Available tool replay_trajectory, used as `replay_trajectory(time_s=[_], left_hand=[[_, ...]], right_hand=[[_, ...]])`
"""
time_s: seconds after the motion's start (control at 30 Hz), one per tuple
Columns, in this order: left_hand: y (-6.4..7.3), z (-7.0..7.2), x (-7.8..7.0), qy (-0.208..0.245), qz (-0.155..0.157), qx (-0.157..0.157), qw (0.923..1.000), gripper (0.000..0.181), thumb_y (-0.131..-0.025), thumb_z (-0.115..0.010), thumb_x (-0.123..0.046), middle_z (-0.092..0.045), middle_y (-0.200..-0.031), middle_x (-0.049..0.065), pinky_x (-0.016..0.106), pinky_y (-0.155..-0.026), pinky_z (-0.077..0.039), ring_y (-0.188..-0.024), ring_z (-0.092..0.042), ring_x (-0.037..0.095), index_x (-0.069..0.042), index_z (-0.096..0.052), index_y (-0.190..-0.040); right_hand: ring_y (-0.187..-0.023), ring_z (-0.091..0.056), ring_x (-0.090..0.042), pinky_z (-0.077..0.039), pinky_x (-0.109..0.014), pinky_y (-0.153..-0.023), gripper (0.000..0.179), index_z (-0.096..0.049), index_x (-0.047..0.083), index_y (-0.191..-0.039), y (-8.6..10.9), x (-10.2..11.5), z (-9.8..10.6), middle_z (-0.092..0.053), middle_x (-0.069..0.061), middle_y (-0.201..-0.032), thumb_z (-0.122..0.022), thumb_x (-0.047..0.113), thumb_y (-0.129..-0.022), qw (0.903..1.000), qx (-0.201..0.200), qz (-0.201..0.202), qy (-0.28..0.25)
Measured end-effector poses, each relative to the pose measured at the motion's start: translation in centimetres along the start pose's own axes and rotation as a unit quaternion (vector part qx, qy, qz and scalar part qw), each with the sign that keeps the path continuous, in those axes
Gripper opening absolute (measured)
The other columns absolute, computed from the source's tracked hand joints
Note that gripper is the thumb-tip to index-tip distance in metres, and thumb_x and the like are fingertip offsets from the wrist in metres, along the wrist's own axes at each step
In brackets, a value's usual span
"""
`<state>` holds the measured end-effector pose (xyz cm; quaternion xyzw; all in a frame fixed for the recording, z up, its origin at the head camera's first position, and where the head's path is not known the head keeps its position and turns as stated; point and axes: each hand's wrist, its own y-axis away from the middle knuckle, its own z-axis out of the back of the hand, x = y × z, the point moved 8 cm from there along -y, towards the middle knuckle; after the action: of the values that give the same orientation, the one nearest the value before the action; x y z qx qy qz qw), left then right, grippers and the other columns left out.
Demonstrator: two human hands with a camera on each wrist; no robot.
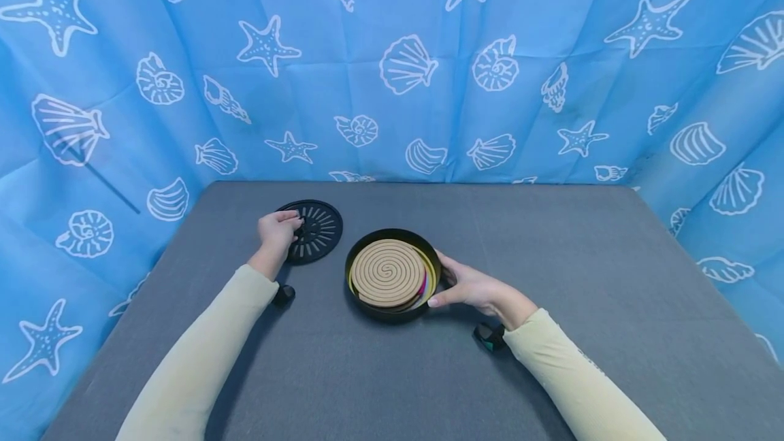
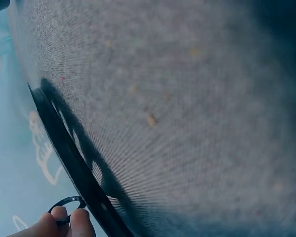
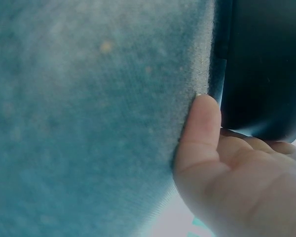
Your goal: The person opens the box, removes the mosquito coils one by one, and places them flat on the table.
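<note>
My left hand (image 1: 278, 230) pinches the small ring handle (image 2: 64, 201) of a round black slotted lid (image 1: 326, 230), left of the middle of the table. Under the lid's edge a shadow falls on the cloth; whether all of the rim touches the table I cannot tell. A round black tin (image 1: 384, 317) stands to the right of it, uncovered. Inside lies a tan mosquito coil (image 1: 387, 272), with a yellow and magenta piece (image 1: 431, 276) showing beside it. My right hand (image 1: 474, 286) holds the tin's right side, thumb towards the front and fingers further back along the wall.
A grey cloth-covered table (image 1: 551, 243) spreads under everything. Behind it and at both sides hangs a blue curtain (image 1: 367, 26) with white shells and starfish. Dark wrist devices sit below the left cuff (image 1: 284, 295) and right cuff (image 1: 488, 337).
</note>
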<state>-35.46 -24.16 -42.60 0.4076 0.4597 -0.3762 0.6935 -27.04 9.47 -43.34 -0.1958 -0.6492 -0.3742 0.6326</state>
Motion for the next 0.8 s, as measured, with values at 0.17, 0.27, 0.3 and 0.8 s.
replay_trajectory(time_s=[0.17, 0.27, 0.3, 0.8], left_hand=[[0.1, 0.1, 0.0, -0.005, -0.004, 0.001, 1.0000, 0.033, -0.098, -0.057, -0.007, -0.058, -0.134, 0.015, 0.028, -0.079, -0.052, -0.112, -0.058, 0.022, 0.000, -0.060, -0.130], [0.2, 0.1, 0.0, -0.003, -0.002, 0.003, 1.0000, 0.033, -0.099, -0.055, -0.006, -0.059, -0.133, 0.015, 0.031, -0.085, -0.052, -0.117, -0.058, 0.023, 0.000, -0.059, -0.131], [0.3, 0.1, 0.0, 0.003, -0.002, 0.004, 1.0000, 0.034, -0.099, -0.054, -0.005, -0.058, -0.133, 0.015, 0.033, -0.088, -0.051, -0.119, -0.057, 0.023, 0.000, -0.058, -0.132], [3.1, 2.6, -0.9, 0.034, -0.048, -0.006, 0.9982, 0.040, -0.102, -0.047, -0.006, -0.052, -0.139, 0.021, 0.044, -0.099, -0.047, -0.126, -0.051, 0.029, 0.003, -0.045, -0.142]], right_hand=[[-0.146, 0.002, -0.038, -0.001, -0.054, -0.116, 0.102, 0.002, 0.007, -0.156, 0.0, 0.0, 0.0, 0.002, -0.020, -0.161, -0.071, 0.001, -0.085, 1.0000, 0.000, 0.001, 0.000], [-0.146, 0.002, -0.038, -0.001, -0.054, -0.116, 0.101, 0.002, 0.007, -0.156, 0.0, 0.0, 0.0, 0.002, -0.020, -0.161, -0.070, 0.001, -0.085, 1.0000, 0.000, 0.000, 0.002], [-0.146, 0.002, -0.038, -0.001, -0.054, -0.116, 0.101, 0.002, 0.007, -0.156, 0.0, 0.0, 0.1, 0.002, -0.020, -0.161, -0.070, 0.001, -0.085, 1.0000, -0.001, -0.001, 0.003], [-0.145, -0.001, -0.041, -0.005, -0.057, -0.116, 0.103, 0.003, 0.005, -0.155, -0.1, -0.2, 0.0, 0.001, -0.024, -0.159, -0.072, 0.003, -0.085, 0.9999, 0.000, 0.011, 0.012]])
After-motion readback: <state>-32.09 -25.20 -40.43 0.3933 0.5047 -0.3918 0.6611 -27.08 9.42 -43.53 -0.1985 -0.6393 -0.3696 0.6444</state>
